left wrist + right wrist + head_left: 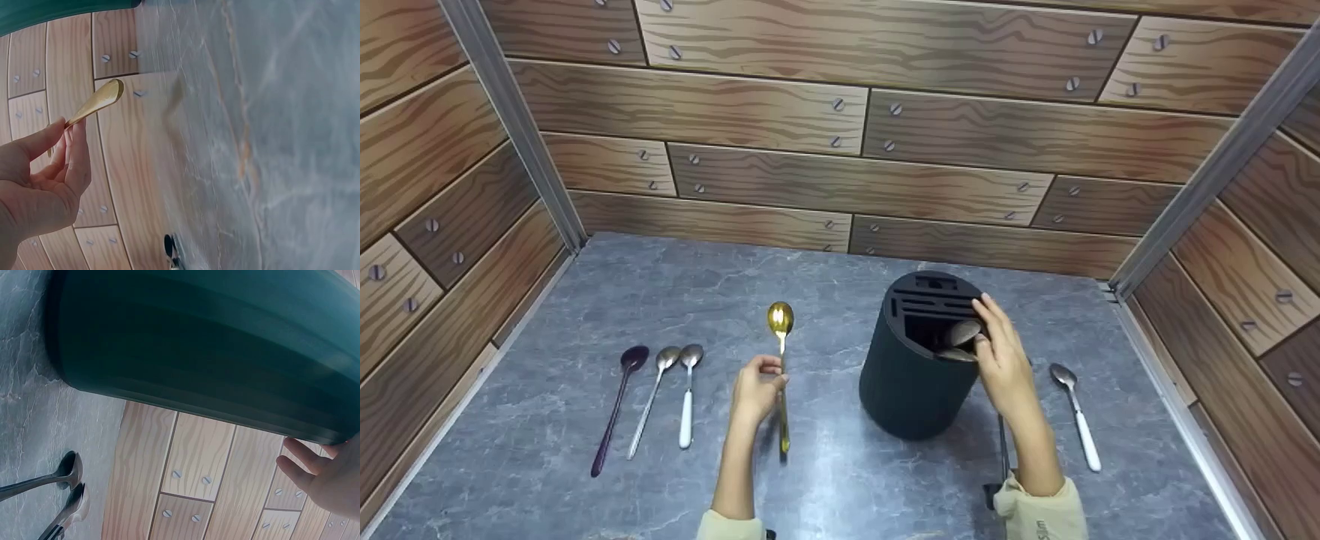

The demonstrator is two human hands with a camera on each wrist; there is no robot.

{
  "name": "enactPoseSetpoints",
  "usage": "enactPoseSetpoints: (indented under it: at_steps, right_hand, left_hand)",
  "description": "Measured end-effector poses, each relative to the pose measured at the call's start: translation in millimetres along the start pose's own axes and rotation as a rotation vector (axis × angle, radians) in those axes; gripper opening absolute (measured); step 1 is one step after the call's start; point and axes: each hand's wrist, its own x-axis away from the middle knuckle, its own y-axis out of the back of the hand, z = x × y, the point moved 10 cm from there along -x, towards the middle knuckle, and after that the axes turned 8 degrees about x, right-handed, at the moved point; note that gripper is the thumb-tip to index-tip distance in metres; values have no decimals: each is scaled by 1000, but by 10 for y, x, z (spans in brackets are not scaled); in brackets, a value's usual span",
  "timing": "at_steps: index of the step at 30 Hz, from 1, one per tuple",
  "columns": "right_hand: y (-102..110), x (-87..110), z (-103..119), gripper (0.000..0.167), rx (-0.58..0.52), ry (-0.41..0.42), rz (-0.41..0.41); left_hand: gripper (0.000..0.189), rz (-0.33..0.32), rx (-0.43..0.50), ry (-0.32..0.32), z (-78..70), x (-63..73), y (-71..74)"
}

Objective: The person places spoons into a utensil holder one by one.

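In the head view my left hand [757,394] pinches a gold spoon [781,319] by its handle. The bowl points toward the back wall, and the handle end [104,98] shows beyond my fingertips in the left wrist view. My right hand [1003,367] rests at the right rim of a dark green, round utensil holder [919,397], fingers fairly straight along the edge. Two spoon bowls [964,332] stick up inside its large front compartment, beside my thumb. From the right wrist, the holder's side [197,354] fills the upper view, with fingertips [292,469] near its top edge.
Left of my left hand lie a purple spoon [611,412], a silver spoon [652,405] and a white-handled spoon [687,405]. Another white-handled spoon [1081,427] lies at the right. A dark handle [1003,442] shows beside my right forearm. Wood-patterned walls [840,172] enclose the grey tabletop.
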Motion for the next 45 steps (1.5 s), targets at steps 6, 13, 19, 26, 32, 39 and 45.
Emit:
enactPoseSetpoints:
  at_steps: [6, 13, 19, 26, 32, 39, 45]
  right_hand:
    - [9, -3, 6, 46, 5, 8, -9]
    - [14, -7, 8, 46, 13, 10, -13]
    - [13, -8, 14, 46, 13, 10, -16]
    - [21, -13, 19, 46, 10, 5, -17]
    - [20, -17, 12, 46, 15, -6, -18]
    - [23, -15, 14, 45, 12, -9, -18]
    - [25, -17, 15, 45, 10, -1, -26]
  left_hand:
    - [16, -5, -2, -30, -59, 11, -14]
    - [15, -10, 40, -46, -140, 26, -38]
    - [16, -5, 58, -76, -252, 45, -78]
    - [17, 6, 47, -78, -308, 61, -125]
    - [18, 10, 28, -65, -324, 69, -140]
    - [17, 9, 16, -79, -385, 74, -163]
    - [17, 17, 48, -90, -442, 66, -201]
